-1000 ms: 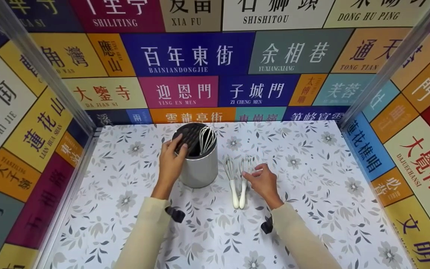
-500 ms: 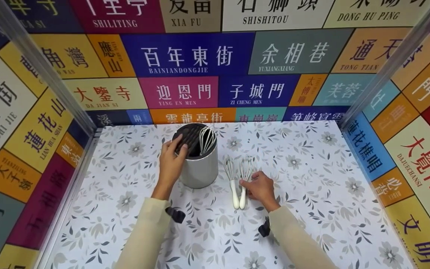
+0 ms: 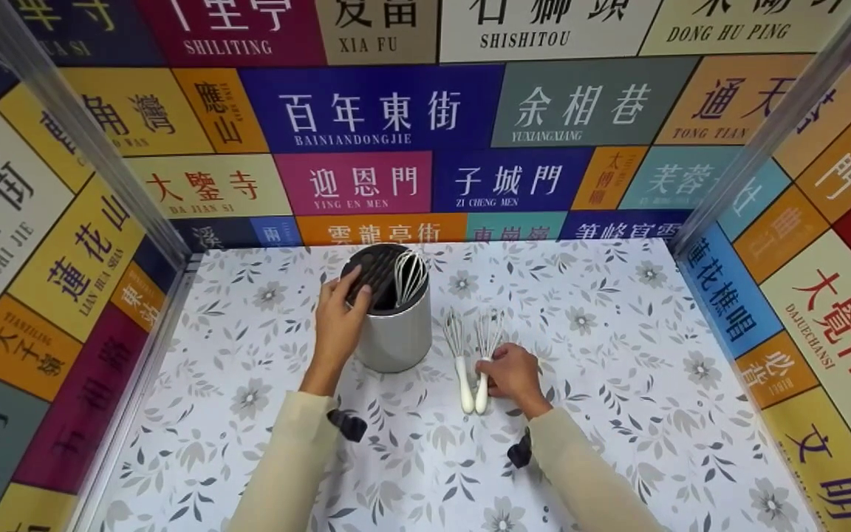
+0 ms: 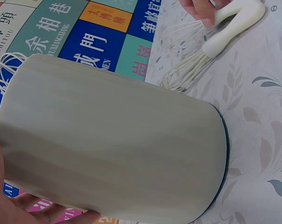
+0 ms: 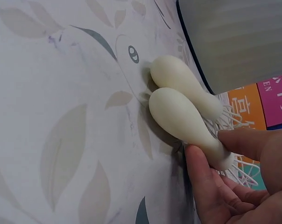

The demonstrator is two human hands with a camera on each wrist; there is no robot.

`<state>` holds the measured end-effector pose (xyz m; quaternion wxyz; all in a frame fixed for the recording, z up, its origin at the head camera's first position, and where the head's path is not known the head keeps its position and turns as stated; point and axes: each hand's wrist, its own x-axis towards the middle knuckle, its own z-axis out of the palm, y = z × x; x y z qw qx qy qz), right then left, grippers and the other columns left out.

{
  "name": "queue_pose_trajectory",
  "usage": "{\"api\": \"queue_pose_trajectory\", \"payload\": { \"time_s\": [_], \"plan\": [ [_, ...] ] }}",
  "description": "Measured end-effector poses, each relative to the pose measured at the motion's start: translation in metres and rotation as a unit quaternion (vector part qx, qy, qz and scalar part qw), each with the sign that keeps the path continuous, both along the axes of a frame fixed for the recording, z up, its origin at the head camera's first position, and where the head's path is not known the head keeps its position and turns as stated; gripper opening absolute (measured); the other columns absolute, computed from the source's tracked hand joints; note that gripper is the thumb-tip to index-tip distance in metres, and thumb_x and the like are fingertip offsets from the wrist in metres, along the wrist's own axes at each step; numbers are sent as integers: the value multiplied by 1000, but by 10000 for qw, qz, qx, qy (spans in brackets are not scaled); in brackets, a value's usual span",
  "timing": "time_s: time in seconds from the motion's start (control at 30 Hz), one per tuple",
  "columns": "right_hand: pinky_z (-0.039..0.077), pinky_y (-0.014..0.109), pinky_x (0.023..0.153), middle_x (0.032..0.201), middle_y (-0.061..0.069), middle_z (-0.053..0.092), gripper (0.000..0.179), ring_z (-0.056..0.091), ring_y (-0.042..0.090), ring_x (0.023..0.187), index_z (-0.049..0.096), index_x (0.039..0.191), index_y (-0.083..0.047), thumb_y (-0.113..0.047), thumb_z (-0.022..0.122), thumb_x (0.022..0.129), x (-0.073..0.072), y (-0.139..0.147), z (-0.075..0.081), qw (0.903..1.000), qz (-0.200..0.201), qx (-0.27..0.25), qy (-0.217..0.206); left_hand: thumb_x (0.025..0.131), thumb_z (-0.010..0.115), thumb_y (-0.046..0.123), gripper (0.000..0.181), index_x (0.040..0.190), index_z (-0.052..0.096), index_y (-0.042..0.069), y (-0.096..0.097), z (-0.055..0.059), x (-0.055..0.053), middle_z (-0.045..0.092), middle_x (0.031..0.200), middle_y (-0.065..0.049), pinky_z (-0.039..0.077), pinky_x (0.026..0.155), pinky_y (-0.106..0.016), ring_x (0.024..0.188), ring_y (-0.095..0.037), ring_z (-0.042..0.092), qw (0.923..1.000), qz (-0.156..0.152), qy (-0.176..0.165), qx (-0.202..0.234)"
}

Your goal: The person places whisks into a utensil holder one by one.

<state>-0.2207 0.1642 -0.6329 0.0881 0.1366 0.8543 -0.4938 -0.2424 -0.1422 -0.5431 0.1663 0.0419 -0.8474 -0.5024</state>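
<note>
A pale grey cylindrical utensil holder with a black ridged insert stands upright on the table. One whisk is inside it, wires up. My left hand grips the holder's left rim; in the left wrist view, fingers lie along its side. Right of the holder, two whisks with cream handles lie side by side, wire ends pointing away. My right hand pinches the right whisk between thumb and finger where handle meets wires. Close beside it lies the left whisk, untouched.
A white table with a grey leaf and flower print lies under everything. Panels with coloured name blocks rise at the back and both sides. Clear posts stand at the back corners.
My right hand has come down and slightly towards me, from above the right whisk's wires to pinching its handle's upper end. The left hand and the holder have stayed put.
</note>
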Motion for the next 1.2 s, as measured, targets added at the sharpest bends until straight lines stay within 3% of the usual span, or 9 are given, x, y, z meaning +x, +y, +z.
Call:
{"api": "queue_pose_trajectory", "payload": {
  "time_s": [0.23,0.5,0.67,0.93,1.2],
  "plan": [
    [57,34,53,95,15,70,32,70,20,63,66,106,-5,-24,78,83,0,0,6,10000,-12,10,-58,100,63,33,46,144,61,20,-1,0,-1,53,138,-19,42,106,-50,122,-34,57,10000,-3,12,20],
    [60,39,60,99,14,70,35,74,28,74,67,112,-6,-28,76,86,-2,-5,16,10000,-78,-5,-61,100,63,32,44,143,62,21,0,0,0,54,137,-19,43,104,-50,119,-34,57,10000,9,57,50],
    [61,43,64,105,15,73,35,75,32,79,65,114,-4,-24,75,87,-3,-9,23,9995,-93,-242,191,100,63,32,44,143,62,20,0,0,0,54,137,-19,43,105,-50,120,-34,57,10000,25,45,14],
    [62,47,69,109,16,71,41,74,22,76,64,122,-1,-21,75,88,-3,-17,39,9975,-84,-559,433,100,62,31,45,143,62,19,0,1,1,54,137,-20,41,109,-51,126,-36,56,9999,-4,87,-50],
    [62,45,70,109,15,70,39,75,21,79,62,120,-5,-23,75,89,-1,-25,60,9941,-11,-878,642,100,62,32,45,144,61,20,0,1,1,53,137,-20,41,109,-51,125,-36,56,10000,-4,40,-55]
  ]
}}
